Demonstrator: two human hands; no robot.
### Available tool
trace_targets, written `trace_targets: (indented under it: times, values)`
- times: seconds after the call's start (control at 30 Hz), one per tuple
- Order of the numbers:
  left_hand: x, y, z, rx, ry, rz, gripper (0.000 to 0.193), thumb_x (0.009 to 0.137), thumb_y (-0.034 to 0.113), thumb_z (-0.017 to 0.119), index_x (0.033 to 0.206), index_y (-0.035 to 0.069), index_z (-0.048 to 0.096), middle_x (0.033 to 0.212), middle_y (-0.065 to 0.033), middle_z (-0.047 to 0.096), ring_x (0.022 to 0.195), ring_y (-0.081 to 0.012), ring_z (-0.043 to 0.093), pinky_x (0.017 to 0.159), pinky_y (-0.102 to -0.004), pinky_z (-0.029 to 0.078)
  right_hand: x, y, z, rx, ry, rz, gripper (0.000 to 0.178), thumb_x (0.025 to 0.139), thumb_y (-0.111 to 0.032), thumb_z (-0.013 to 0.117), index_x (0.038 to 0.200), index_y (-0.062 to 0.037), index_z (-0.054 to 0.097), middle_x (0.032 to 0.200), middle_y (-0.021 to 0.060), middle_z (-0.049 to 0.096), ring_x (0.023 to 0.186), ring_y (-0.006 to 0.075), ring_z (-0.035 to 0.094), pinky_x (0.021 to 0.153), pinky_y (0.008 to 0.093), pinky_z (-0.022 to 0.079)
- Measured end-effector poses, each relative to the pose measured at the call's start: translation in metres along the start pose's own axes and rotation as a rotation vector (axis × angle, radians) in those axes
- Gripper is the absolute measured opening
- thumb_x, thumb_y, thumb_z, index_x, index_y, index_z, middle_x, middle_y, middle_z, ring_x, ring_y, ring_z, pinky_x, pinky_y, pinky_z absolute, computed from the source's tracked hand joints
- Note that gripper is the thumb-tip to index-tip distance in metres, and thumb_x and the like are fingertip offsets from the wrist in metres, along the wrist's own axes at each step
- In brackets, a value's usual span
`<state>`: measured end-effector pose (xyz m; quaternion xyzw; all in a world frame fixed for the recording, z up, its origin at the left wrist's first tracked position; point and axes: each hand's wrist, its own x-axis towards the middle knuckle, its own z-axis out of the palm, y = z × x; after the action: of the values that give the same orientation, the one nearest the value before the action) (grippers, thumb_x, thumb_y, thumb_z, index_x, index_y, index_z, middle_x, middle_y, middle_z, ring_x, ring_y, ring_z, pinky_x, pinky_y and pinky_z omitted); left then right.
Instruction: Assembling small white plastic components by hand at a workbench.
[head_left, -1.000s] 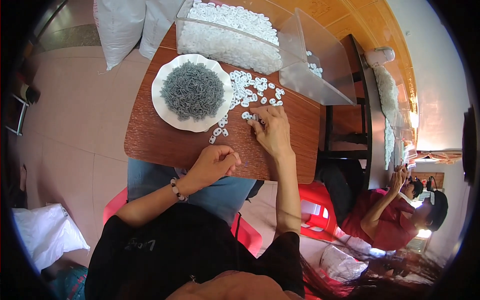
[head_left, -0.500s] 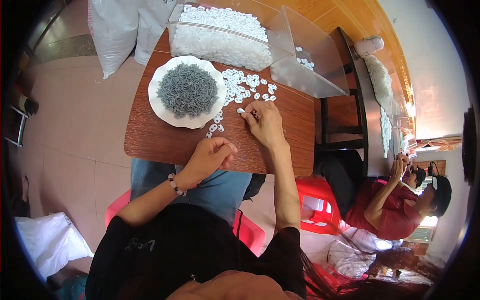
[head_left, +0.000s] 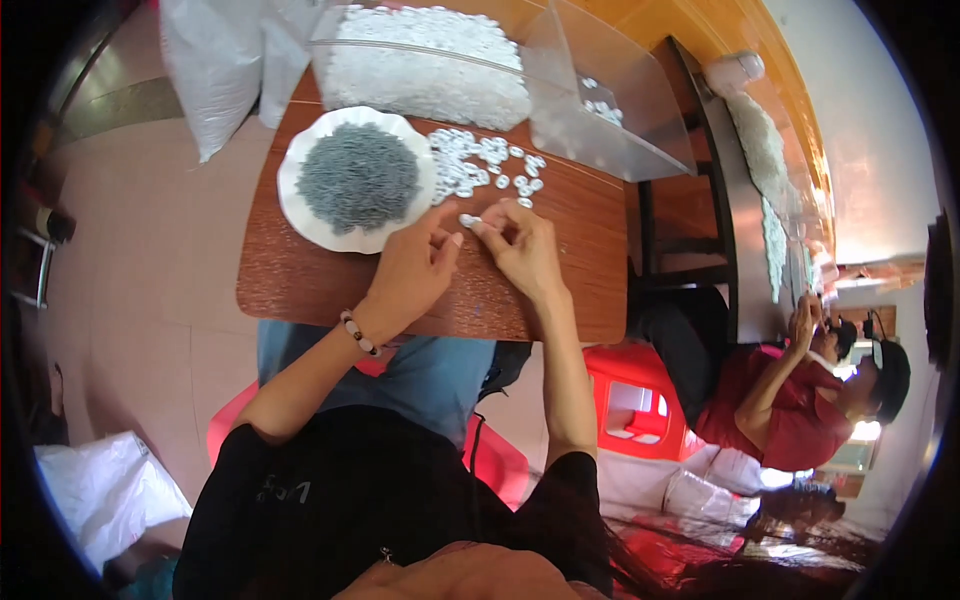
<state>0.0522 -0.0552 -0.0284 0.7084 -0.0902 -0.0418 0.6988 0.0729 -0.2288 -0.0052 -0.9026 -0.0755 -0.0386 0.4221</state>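
Pale floor tiles (head_left: 140,260) spread to my left, and a co-worker in a red shirt (head_left: 765,415) sits off to my right, while before me stands a wooden table (head_left: 590,260) with a scalloped white bowl (head_left: 291,195) on it. My right hand (head_left: 528,256) is over the table, thumb and forefinger nearly together, gripping a small white piece (head_left: 468,221) at their tips, just right of the bowl. My left hand (head_left: 408,268) faces it across a narrow gap, its thumb and forefinger bent; I cannot tell how closed it is or whether anything sits inside. As for progress, I see only that one piece lifted; plenty is left, with loose white pieces (head_left: 460,165) scattered beyond my fingers, grey pieces (head_left: 360,178) heaped in the bowl, and a clear bin (head_left: 548,105) behind holding a big white pile (head_left: 425,75). Compared with half a second ago, my left hand is up from near the table's front edge and close to my right, hiding the few white pieces that showed beside the bowl; the right pinches a white piece in both pictures.
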Motion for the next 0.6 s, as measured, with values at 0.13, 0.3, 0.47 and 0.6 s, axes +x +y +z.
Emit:
trace_targets:
  times: [0.13,0.3,0.47,0.6]
  values:
    - [0.019,-0.012,-0.006,0.307,-0.013,-0.016,0.023,0.091,0.013,0.054,0.108,-0.002,0.059,0.071,-0.0161,0.064,0.056,-0.0212,0.064,0.053,-0.0321,0.048,0.004,-0.005,0.009,0.125,-0.026,-0.151,0.005,0.081,-0.005,0.067,0.082,-0.0018,0.063,0.07,0.0018,0.061,0.066,0.007,0.054,0.06,0.0235,0.043]
    - [0.025,-0.009,0.0,0.305,-0.038,-0.079,0.021,0.09,0.017,0.056,0.08,-0.001,0.06,0.065,-0.0161,0.063,0.056,-0.0274,0.063,0.052,-0.0382,0.046,0.001,0.006,0.003,0.203,0.012,-0.023,0.008,0.081,-0.005,0.069,0.082,-0.0014,0.062,0.064,-0.0018,0.056,0.063,0.0042,0.05,0.056,0.0208,0.041]
    - [0.022,-0.009,0.009,0.571,0.014,0.137,0.023,0.084,0.02,0.061,0.07,0.001,0.057,0.059,-0.0165,0.058,0.058,-0.0352,0.058,0.055,-0.0446,0.044,-0.008,0.012,-0.009,0.27,0.094,0.063,0.007,0.083,-0.003,0.067,0.087,0.0014,0.064,0.064,-0.0049,0.056,0.062,0.0018,0.05,0.057,0.0187,0.041]
    - [0.021,-0.006,0.01,0.608,-0.003,0.109,0.024,0.082,0.018,0.063,0.067,0.002,0.055,0.058,-0.0153,0.057,0.057,-0.0342,0.058,0.054,-0.0446,0.043,-0.015,0.023,-0.01,0.26,0.035,0.057,0.023,0.084,-0.001,0.064,0.107,0.0021,0.064,0.074,-0.0003,0.064,0.068,0.0021,0.054,0.061,0.0176,0.041]
